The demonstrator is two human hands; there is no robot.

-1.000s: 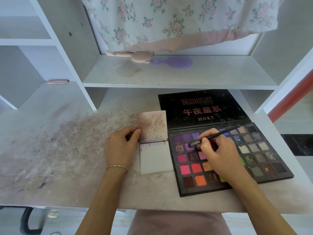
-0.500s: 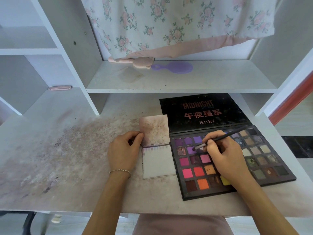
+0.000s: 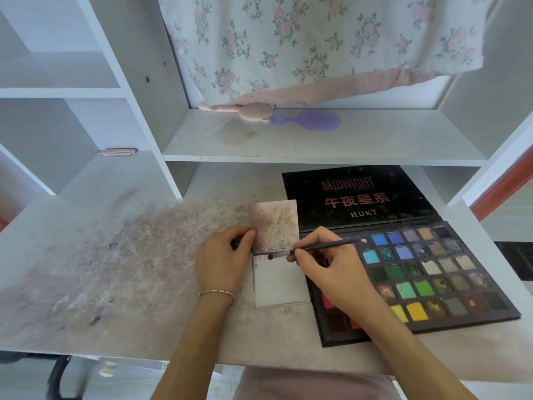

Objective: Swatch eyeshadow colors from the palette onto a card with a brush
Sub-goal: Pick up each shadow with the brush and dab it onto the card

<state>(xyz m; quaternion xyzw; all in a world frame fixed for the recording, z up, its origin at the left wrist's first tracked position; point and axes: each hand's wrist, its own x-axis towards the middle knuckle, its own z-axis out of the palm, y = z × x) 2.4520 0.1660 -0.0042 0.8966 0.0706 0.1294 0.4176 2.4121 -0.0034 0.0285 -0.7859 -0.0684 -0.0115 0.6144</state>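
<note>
Leaving the palette [image 3: 418, 284], the right hand [image 3: 326, 269] pinches the brush [image 3: 314, 248] onto the card [image 3: 281, 281]; the left hand [image 3: 223, 261] grips its flap. Few swatches done, most colors remain.

The black palette [image 3: 418, 272] shows blue, green, yellow and beige pans; the white card [image 3: 281, 281] bears purple smudges.

Soft, even daylight fills the scene, shadows under the shelf [image 3: 317, 160] stay faint, and straight edges bow toward the corners.
</note>
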